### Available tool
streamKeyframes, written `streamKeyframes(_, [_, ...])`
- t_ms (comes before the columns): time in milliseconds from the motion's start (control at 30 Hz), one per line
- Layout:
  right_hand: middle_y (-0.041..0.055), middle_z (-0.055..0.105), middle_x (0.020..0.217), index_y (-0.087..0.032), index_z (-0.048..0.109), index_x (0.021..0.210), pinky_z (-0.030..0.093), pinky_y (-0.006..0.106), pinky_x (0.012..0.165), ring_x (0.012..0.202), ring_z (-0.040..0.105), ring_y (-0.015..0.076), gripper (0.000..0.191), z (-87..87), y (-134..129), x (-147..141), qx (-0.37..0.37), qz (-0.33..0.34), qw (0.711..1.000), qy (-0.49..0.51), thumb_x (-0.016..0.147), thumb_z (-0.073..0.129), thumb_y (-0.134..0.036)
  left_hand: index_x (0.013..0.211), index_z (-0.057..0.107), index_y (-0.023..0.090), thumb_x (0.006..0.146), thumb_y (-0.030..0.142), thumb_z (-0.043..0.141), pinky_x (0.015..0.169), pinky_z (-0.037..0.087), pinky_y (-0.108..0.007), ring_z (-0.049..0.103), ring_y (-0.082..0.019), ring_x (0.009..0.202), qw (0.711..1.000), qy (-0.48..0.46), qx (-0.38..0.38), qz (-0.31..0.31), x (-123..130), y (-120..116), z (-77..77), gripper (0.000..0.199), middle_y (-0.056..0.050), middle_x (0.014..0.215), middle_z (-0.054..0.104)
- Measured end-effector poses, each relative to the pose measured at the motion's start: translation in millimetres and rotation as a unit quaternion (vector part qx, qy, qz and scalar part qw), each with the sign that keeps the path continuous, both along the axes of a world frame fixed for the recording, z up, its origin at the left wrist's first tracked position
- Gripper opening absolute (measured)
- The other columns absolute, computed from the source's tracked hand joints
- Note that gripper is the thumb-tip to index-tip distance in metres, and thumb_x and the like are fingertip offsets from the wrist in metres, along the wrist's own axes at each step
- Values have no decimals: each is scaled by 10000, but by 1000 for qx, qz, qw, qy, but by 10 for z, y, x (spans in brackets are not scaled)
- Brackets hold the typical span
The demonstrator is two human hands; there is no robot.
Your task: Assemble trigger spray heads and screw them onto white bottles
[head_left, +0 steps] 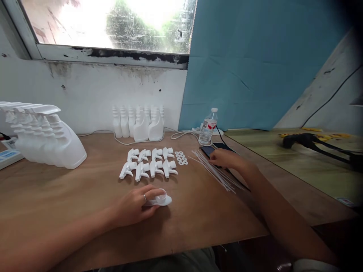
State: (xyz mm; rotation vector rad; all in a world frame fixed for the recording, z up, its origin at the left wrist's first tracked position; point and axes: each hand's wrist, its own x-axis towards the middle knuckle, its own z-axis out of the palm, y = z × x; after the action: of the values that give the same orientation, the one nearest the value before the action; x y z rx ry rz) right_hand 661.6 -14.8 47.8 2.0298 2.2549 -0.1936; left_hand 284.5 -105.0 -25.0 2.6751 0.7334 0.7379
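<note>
The left hand (137, 207) grips a white part (165, 201) before eight trigger heads (142, 172) and small rings (185, 163) on the brown table (193, 215). The right hand (223, 157) is at the tubes (217, 174) and phone (207, 150); whether it grips anything cannot be told. White bottles (141, 131) stand by the stained wall (93, 88), between window (113, 26) and table. A blue sheet (235, 68) hangs right.

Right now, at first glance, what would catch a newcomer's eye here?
Probably the eight white spray heads, lined up in two rows mid-table, with white bottles standing beyond them. Nearer, the left hand holds another white piece; off to the right, the right hand is by some thin white sticks.
</note>
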Motion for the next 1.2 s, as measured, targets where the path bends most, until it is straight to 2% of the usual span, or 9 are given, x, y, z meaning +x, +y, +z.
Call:
streamKeyframes(233, [-35,419,376,-183,454,547,331,222,404,350,431,110,237,-106,-14,-9,-126,-56,990,42,739,584,-233,1203,445,227,859,210,524,791,492,-257,608,-148,884,1000,-3,0,-1,9,-10,17,354,-59,1095,611])
streamKeyframes(433, [-44,397,379,-188,411,519,298,215,390,346,393,94,239,-118,-10,-23,-128,-52,989,58,702,561,-156,1157,450,201,827,198,541,766,479,-277,594,-168,873,999,-20,40,-9,4,-32,55,342,-79,1051,606])
streamKeyframes(633, [-6,477,413,-181,420,509,283,221,398,349,435,97,253,28,-52,1,-53,-55,995,63,727,548,-166,1120,475,189,846,248,551,728,475,-281,605,-173,835,997,-18,70,-2,32,-43,99,290,-80,995,630])
streamKeyframes(800, [7,598,568,-189,437,750,322,222,389,325,442,89,75,154,-116,-164,84,-68,984,139,817,422,-218,1103,501,179,863,247,523,715,476,-276,614,-173,817,997,-18,74,11,56,-55,92,251,-85,971,646])
streamKeyframes(867, [3,608,595,-198,408,824,340,220,387,340,463,95,23,176,-159,-281,99,-44,960,256,821,407,-221,1114,507,181,866,254,524,735,481,-277,617,-174,836,997,-23,68,11,54,-49,71,259,-83,983,650])
streamKeyframes(900, [7,612,612,-202,399,850,355,222,391,358,483,103,47,179,-184,-345,100,-24,937,335,826,417,-239,1115,512,184,868,259,526,749,483,-278,619,-174,847,998,-26,62,15,50,-43,58,259,-78,985,651])
streamKeyframes(1000, [44,651,727,-212,406,905,451,256,467,470,573,136,145,145,-268,-551,87,54,838,536,860,456,-340,1122,524,201,866,293,548,787,492,-276,627,-171,886,998,-36,25,43,38,-31,28,274,-59,1007,655])
streamKeyframes(1067, [62,676,819,-216,424,917,516,305,582,583,632,161,192,85,-328,-694,69,97,788,604,869,497,-387,1132,524,210,852,318,574,790,499,-269,633,-169,897,997,-42,-10,68,34,-32,25,304,-50,1034,658])
streamKeyframes(1200, [59,697,870,-223,439,945,547,382,709,691,681,192,210,-88,-457,-973,13,158,724,671,888,538,-399,1166,510,227,824,333,621,808,499,-264,637,-161,913,993,-44,-62,89,34,-43,46,375,-29,1103,654])
